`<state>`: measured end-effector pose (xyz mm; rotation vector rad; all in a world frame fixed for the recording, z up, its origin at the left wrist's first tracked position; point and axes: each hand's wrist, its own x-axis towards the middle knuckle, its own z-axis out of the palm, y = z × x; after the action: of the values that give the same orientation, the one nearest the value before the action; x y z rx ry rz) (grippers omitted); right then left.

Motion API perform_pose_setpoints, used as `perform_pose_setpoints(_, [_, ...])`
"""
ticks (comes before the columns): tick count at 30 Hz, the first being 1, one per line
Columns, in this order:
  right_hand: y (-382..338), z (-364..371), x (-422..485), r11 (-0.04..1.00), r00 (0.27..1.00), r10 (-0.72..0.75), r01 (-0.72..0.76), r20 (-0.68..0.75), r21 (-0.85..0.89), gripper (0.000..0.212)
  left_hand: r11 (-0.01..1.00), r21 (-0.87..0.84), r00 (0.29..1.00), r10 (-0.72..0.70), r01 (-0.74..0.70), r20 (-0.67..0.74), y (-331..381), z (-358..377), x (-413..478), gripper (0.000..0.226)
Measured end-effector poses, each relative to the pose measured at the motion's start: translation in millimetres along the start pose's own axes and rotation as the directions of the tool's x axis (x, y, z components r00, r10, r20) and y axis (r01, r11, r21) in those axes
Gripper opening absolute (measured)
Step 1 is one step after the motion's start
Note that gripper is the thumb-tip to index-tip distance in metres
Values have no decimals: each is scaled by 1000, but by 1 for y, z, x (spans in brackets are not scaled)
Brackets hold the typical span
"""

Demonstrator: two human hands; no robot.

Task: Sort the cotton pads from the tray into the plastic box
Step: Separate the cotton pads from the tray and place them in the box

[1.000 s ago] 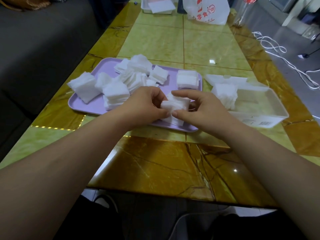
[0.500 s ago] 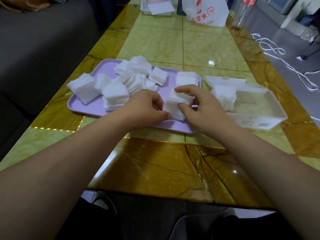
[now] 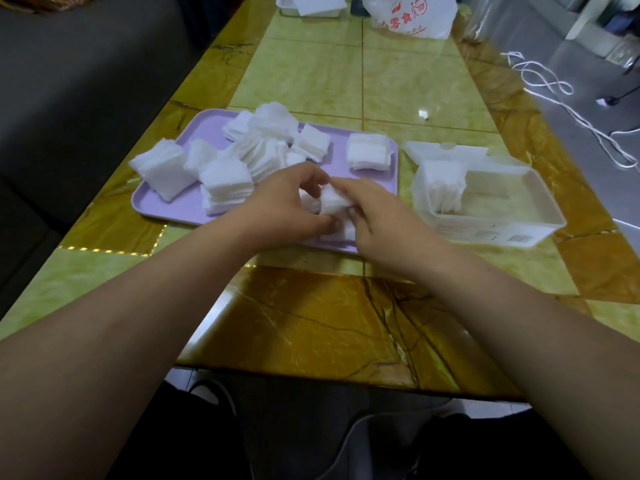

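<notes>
Early stage. One bundle of cotton pads [image 3: 445,188] stands in the plastic box [image 3: 485,230]; most piles [image 3: 225,181] lie on the tray [image 3: 181,206]. Left hand [image 3: 287,202] and right hand [image 3: 377,216], close together, pinch a small stack [image 3: 332,202] over the tray's near edge.

The soft, fluffy white square cotton pads [image 3: 227,178] look matt and fibrous on the smooth lilac plastic tray [image 3: 207,128]. The translucent, frosted rectangular plastic box [image 3: 498,230] sits on the glossy, marble-patterned yellow-and-amber tabletop [image 3: 346,327], which reflects light.
</notes>
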<state>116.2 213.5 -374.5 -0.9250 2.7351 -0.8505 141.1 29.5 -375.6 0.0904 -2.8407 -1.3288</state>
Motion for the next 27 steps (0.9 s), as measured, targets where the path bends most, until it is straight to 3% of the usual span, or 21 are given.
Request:
perform_pose_setpoints(4, [-4,-13,-6,995,999,6,-3,-32,98,57,991,-117,995,71,-62,76,7,2,2,40])
perform_pose_setpoints(6, [-1,-19,-8,984,990,37,-12,-138,178,59,985,-163,997,68,-59,48,14,3,6,34])
perform_pose_setpoints(10, [7,-43,-13,880,935,256,-121,-245,459,65,929,-364,996,80,-66,25,32,8,12,31])
perform_pose_setpoints(14, [25,-64,-25,772,914,328,-114,-239,626,30,889,-457,995,67,-28,71,60,23,20,22])
perform_pose_setpoints(17, [36,-78,-32,759,872,374,-92,-316,644,17,853,-521,991,78,-11,106,81,39,29,24])
perform_pose_setpoints(23, [62,-110,-43,773,735,523,-195,-432,603,18,927,-370,988,104,-54,115,114,71,48,22])
perform_pose_setpoints(27, [90,-119,-46,830,716,557,-473,-421,295,23,990,-73,993,120,-121,-22,105,87,62,30])
